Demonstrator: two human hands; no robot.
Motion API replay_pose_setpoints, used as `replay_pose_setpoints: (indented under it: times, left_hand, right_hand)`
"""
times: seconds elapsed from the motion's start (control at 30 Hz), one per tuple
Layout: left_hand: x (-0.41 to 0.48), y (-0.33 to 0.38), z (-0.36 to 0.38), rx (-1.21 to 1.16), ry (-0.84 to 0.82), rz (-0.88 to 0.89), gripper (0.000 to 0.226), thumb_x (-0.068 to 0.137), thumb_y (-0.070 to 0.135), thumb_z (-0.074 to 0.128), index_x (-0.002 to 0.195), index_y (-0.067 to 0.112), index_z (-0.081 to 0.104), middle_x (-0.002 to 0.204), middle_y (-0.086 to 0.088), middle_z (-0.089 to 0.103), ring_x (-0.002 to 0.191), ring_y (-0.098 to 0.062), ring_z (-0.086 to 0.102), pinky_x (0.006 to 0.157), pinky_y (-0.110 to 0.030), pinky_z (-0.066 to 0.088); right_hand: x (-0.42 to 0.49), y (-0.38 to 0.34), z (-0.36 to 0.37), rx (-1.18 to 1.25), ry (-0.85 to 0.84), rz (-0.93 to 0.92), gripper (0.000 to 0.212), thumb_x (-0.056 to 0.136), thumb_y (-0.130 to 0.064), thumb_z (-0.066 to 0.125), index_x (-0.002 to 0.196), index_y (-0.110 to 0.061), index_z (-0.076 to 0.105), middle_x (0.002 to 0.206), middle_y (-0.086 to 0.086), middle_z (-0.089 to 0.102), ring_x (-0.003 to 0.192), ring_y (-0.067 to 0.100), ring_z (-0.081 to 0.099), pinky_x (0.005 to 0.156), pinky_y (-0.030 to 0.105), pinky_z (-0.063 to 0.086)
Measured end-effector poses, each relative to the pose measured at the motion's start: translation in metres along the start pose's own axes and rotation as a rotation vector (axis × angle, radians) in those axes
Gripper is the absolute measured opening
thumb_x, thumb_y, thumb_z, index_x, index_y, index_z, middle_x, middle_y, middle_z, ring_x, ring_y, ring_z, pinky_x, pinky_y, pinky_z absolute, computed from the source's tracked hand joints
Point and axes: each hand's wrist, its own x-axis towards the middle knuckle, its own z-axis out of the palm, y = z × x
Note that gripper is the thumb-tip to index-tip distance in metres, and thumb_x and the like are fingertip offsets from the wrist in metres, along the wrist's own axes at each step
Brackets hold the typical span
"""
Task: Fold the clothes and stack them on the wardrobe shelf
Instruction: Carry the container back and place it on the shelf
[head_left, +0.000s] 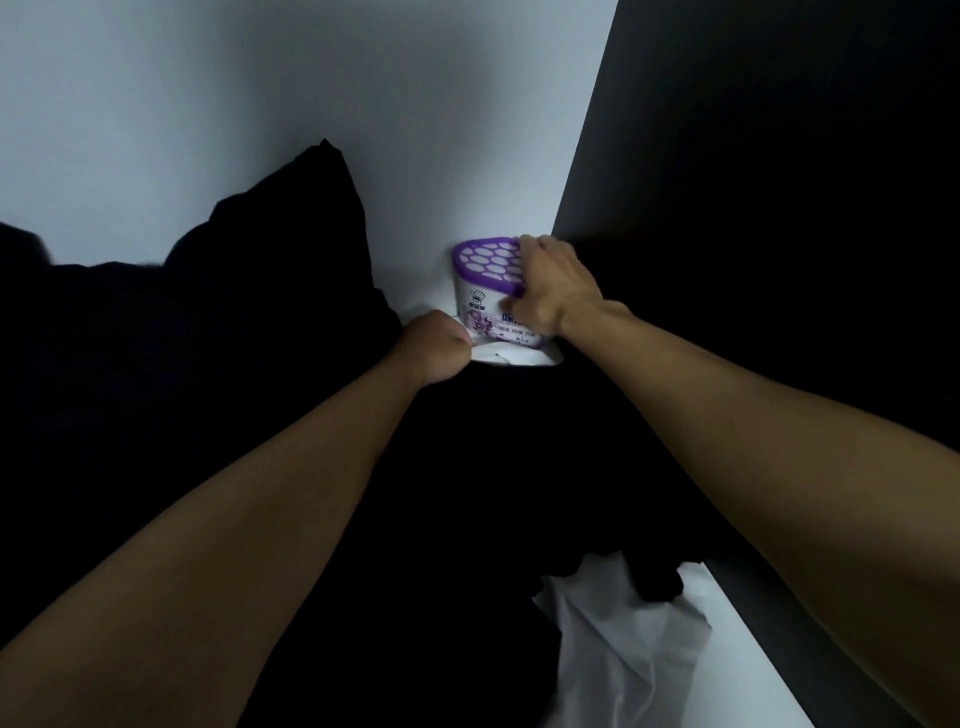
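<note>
A: Head view, both arms reach into the wardrobe. Where's the clothing?

B: Black garment (519, 467) lies on the shelf (748, 649) under both forearms, bunched, front edge hanging near the shelf's lip. A second dark pile (234, 322) sits to the left against the white back wall (260, 104), peaked up at its top.

A: Left hand?

B: Left hand (441, 345) is at the far end of the black garment, fingers curled into a fist. Grip closed on the fabric's back edge, right where a strip of white cloth (511, 358) shows. Fingertips hidden, so can't tell how much cloth is inside.

A: Right?

B: Right hand (553, 286) is on a white tub with a purple perforated lid (485, 262), in the back corner. Fingers wrapped over the lid's right side and down the tub wall, grip clamped on it. Tub touches the back wall, next to the dark side panel (779, 156).

A: Anything else?

B: White fabric (613, 654) hangs off the shelf front, lower right, partly under the black garment.
</note>
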Motion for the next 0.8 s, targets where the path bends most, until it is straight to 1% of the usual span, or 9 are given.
replay_pose_setpoints:
  times: [0.1,0.27,0.37,0.47,0.57,0.67,0.73,0.8]
  left_hand:
    - [-0.001,-0.001,0.001,0.016,0.015,0.014,0.026,0.086,0.002,0.053,0.094,0.002,0.078,0.107,-0.016,0.074,0.105,-0.030,0.065,0.094,-0.032,0.051]
    - [-0.014,0.007,-0.004,0.053,0.059,0.036,0.024,0.087,0.001,0.051,0.091,-0.002,0.075,0.102,-0.019,0.073,0.101,-0.032,0.066,0.091,-0.036,0.053]
    - [-0.034,0.021,-0.012,0.047,0.145,0.064,0.021,0.084,0.000,0.052,0.083,-0.001,0.072,0.094,-0.018,0.073,0.092,-0.033,0.067,0.084,-0.039,0.055]
    - [-0.060,0.030,-0.015,-0.014,0.222,0.073,0.017,0.083,0.001,0.050,0.080,0.003,0.067,0.088,-0.013,0.072,0.087,-0.030,0.066,0.077,-0.034,0.054]
    - [-0.084,0.031,-0.016,-0.163,0.301,0.062,0.020,0.085,0.004,0.050,0.086,0.009,0.070,0.094,-0.006,0.073,0.089,-0.024,0.068,0.081,-0.033,0.056]
    - [-0.110,0.035,-0.018,-0.248,0.375,0.077,0.020,0.089,0.008,0.055,0.093,0.015,0.073,0.100,-0.002,0.075,0.094,-0.018,0.068,0.087,-0.026,0.053]
    - [-0.134,0.038,-0.026,-0.305,0.415,0.088,0.022,0.088,0.006,0.055,0.093,0.015,0.074,0.099,-0.004,0.075,0.095,-0.017,0.070,0.091,-0.028,0.053]
    - [-0.167,0.036,-0.038,-0.321,0.460,0.081,0.026,0.085,0.003,0.053,0.094,0.014,0.075,0.098,-0.005,0.076,0.096,-0.018,0.070,0.094,-0.030,0.052]
  right_hand:
    - [0.001,0.000,0.002,-0.043,0.001,-0.018,0.072,0.078,-0.036,0.076,0.136,-0.009,0.043,0.136,0.014,0.049,0.130,0.032,0.042,0.108,0.038,0.035]
    - [-0.009,-0.002,-0.002,-0.081,0.007,-0.047,0.080,0.079,-0.039,0.076,0.142,-0.011,0.036,0.141,0.012,0.045,0.132,0.030,0.039,0.111,0.040,0.034]
    - [-0.027,-0.002,-0.011,0.000,0.074,-0.024,0.077,0.080,-0.037,0.075,0.142,-0.015,0.037,0.141,0.010,0.046,0.131,0.030,0.042,0.109,0.041,0.035]
    - [-0.053,-0.006,-0.022,0.138,0.159,0.042,0.063,0.087,-0.029,0.066,0.142,-0.012,0.039,0.142,0.011,0.047,0.130,0.031,0.047,0.103,0.041,0.041]
    - [-0.086,-0.014,-0.032,0.264,0.238,0.092,0.053,0.089,-0.022,0.061,0.139,-0.012,0.045,0.136,0.011,0.053,0.122,0.029,0.053,0.098,0.039,0.047]
    - [-0.124,-0.020,-0.035,0.378,0.317,0.084,0.048,0.087,-0.014,0.059,0.134,-0.013,0.051,0.131,0.010,0.057,0.120,0.027,0.055,0.100,0.035,0.045]
    - [-0.147,-0.029,-0.036,0.456,0.320,0.082,0.048,0.085,-0.011,0.059,0.133,-0.013,0.053,0.132,0.010,0.058,0.122,0.026,0.055,0.103,0.032,0.042]
    - [-0.166,-0.046,-0.036,0.538,0.278,0.079,0.047,0.086,-0.012,0.060,0.133,-0.011,0.053,0.133,0.010,0.059,0.123,0.027,0.054,0.105,0.032,0.041]
